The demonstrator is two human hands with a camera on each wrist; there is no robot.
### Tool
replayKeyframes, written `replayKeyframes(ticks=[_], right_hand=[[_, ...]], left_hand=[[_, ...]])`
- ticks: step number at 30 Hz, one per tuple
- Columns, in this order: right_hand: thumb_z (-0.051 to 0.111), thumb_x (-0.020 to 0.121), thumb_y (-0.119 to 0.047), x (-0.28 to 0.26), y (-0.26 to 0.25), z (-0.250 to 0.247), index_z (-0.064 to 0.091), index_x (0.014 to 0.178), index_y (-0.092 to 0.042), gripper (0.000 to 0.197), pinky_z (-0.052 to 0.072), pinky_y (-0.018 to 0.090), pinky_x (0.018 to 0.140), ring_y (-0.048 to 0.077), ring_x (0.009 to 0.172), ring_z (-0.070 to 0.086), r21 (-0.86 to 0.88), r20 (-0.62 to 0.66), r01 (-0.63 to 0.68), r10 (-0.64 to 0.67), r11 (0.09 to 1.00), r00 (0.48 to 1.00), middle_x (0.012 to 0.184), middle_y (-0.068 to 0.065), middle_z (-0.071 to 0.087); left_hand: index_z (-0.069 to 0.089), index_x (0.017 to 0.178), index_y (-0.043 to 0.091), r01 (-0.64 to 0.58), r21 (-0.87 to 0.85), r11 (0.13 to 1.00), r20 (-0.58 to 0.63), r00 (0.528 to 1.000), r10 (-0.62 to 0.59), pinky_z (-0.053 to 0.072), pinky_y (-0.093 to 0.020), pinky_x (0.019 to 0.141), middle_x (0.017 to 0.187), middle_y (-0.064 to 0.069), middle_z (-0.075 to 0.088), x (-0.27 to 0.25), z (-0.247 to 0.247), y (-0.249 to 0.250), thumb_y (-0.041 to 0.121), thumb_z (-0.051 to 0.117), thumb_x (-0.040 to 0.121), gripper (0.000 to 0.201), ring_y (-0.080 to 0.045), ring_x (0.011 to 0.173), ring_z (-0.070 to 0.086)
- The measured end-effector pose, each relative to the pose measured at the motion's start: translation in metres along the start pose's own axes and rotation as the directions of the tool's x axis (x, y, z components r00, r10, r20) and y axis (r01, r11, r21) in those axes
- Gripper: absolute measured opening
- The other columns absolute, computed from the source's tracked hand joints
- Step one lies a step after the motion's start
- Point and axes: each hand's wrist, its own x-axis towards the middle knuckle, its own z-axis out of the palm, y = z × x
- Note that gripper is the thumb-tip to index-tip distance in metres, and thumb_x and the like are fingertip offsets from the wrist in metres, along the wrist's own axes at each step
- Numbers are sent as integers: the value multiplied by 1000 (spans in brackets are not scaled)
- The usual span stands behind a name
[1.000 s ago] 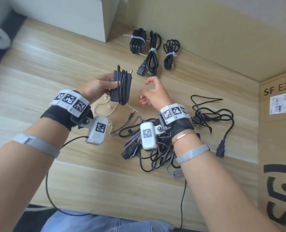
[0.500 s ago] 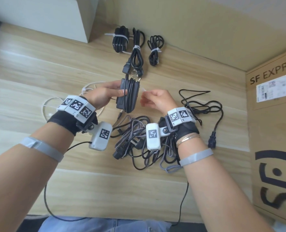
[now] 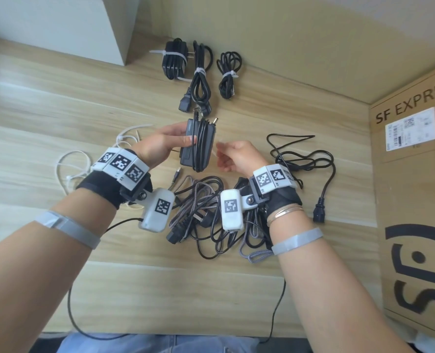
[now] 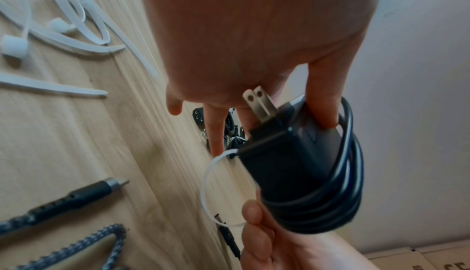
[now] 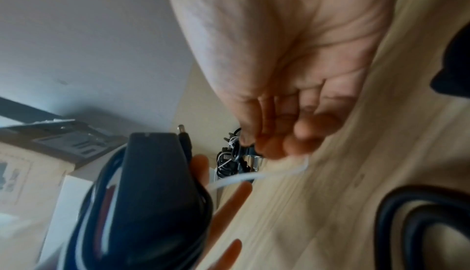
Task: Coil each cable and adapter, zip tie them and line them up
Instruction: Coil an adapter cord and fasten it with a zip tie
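Note:
My left hand [image 3: 160,145] grips a black power adapter [image 3: 198,145] with its cable coiled round it, held above the wooden table; the adapter [image 4: 292,163] shows its two plug prongs in the left wrist view. A thin white zip tie [image 4: 207,183] loops out from under the adapter to my right hand [image 3: 233,155], which pinches its free end [image 5: 279,171] just right of the adapter [image 5: 152,194]. Three tied bundles [image 3: 198,70] lie in a row at the back of the table. A tangle of loose cables [image 3: 211,215] lies under my wrists.
Spare white zip ties [image 3: 84,159] lie on the table [image 3: 58,103] to the left. A black power cord [image 3: 310,161] sprawls to the right. A cardboard box [image 3: 415,187] stands along the right side, and a white box [image 3: 58,24] at the back left.
My right hand has drawn back from a reach and now pinches the zip tie beside the adapter. The left hand keeps its grip. My head view shifted.

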Motion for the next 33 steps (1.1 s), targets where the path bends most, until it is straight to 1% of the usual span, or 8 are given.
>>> replayKeyframes(ticks=[4, 12, 17, 21, 23, 26, 30, 33], right_hand=[[41, 100, -29, 8, 3, -2, 46, 63, -16, 40, 29, 11, 38, 2, 32, 36, -270, -57, 11, -28, 963, 998, 53, 1, 42], [40, 100, -30, 2, -1, -8, 48, 64, -17, 39, 37, 20, 55, 11, 56, 42, -311, -104, -95, 65, 946, 992, 62, -2, 42], [42, 97, -32, 12, -4, 0, 41, 54, -19, 46, 28, 23, 47, 9, 37, 32, -329, -73, -173, 158, 928, 985, 40, -8, 38], [38, 98, -11, 12, -1, 5, 48, 67, -17, 33, 28, 17, 33, 1, 27, 33, -224, 46, -137, 150, 965, 988, 49, -5, 43], [34, 99, -6, 9, 1, 2, 48, 73, -13, 30, 22, 15, 30, 1, 25, 29, -120, 134, -125, 141, 985, 981, 39, -7, 40], [32, 100, -7, 12, 3, 0, 45, 73, -8, 30, 14, 14, 32, 2, 24, 23, -43, 216, -149, 155, 988, 964, 30, -8, 31], [33, 102, -14, 10, 7, -1, 43, 68, -10, 35, 15, 15, 29, 0, 24, 25, -28, 228, -132, 135, 991, 964, 31, -7, 34], [32, 102, -15, 7, 9, -2, 42, 68, -10, 36, 15, 15, 30, 1, 26, 23, -40, 239, -88, 96, 995, 966, 32, -9, 32]], left_hand=[[59, 101, 16, -5, -5, 1000, 5, 1000, 5, 45, -14, 79, 91, 14, 71, 3, 2, 0, 21, 48, 79, 26, -5, 92, 62], [60, 105, 15, -4, -16, 1000, 21, 1000, 5, 44, -23, 85, 97, 7, 69, 8, 4, -1, 26, 54, 77, 31, -14, 97, 61], [58, 96, 16, 2, -20, 1000, 42, 999, -1, 44, -12, 75, 85, 14, 71, 10, 11, -2, 22, 50, 77, 22, -2, 85, 62], [57, 100, 11, 13, -39, 999, 64, 998, -10, 46, -14, 76, 84, 11, 70, 13, 18, -4, 17, 46, 78, 26, -6, 84, 63], [56, 101, 9, 28, -82, 996, 63, 998, -23, 49, -19, 76, 84, 7, 69, 14, 19, -7, 17, 46, 78, 27, -11, 82, 63], [57, 102, 13, 53, -118, 992, 25, 998, -50, 47, -27, 76, 85, 2, 67, 15, 20, -9, 19, 48, 78, 26, -15, 80, 62], [58, 98, 13, 39, -82, 996, -51, 998, -43, 47, -16, 66, 76, 7, 68, 15, 22, -6, 22, 48, 76, 25, -7, 72, 62], [58, 97, 14, 50, -62, 997, -73, 996, -54, 47, -19, 71, 83, 2, 65, 15, 24, -5, 23, 48, 76, 26, -9, 76, 61]])
